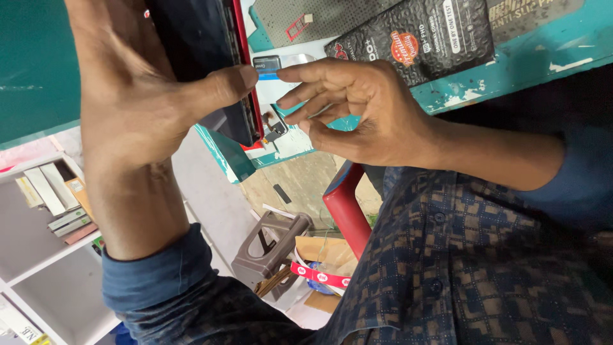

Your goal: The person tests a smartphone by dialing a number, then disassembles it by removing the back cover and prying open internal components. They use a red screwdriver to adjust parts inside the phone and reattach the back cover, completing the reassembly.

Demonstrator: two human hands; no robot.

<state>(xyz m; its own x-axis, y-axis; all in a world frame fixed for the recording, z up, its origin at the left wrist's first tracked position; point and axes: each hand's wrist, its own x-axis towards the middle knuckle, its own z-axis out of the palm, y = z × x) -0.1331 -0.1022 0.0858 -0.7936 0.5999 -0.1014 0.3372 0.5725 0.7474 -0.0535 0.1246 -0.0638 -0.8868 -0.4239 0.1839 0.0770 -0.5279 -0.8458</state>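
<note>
Fingers (300,105) of the right hand (357,108) are seen curled and loosely spread, the forefinger stretched toward ten o'clock and its tip brought up against the red edge of the dark, flat, red-framed phone (211,57); nothing is gripped in that hand. By the left hand (128,89) the phone is held: the thumb (220,89) is pressed across its face at about three o'clock of the palm, while the other fingers are hidden behind the device, so only a clasp around it can be told. The phone is kept upright in the upper middle of the view, above the edge of the teal painted surface (511,57), whose paint is chipped in places. On that surface, at one o'clock from the right hand, a black glossy packet with a red round label (415,38) is laid, and just at twelve o'clock from the fingertips a small white and blue card (274,64) is seen. A small metal part (274,128) is placed under the phone's lower corner. At six o'clock, lower down, a brown plastic stool (271,246) and a red rounded seat edge (345,211) are visible. White shelves with flat boxes (51,191) are found at nine o'clock. Blue sleeves and a patterned shirt are worn.
</note>
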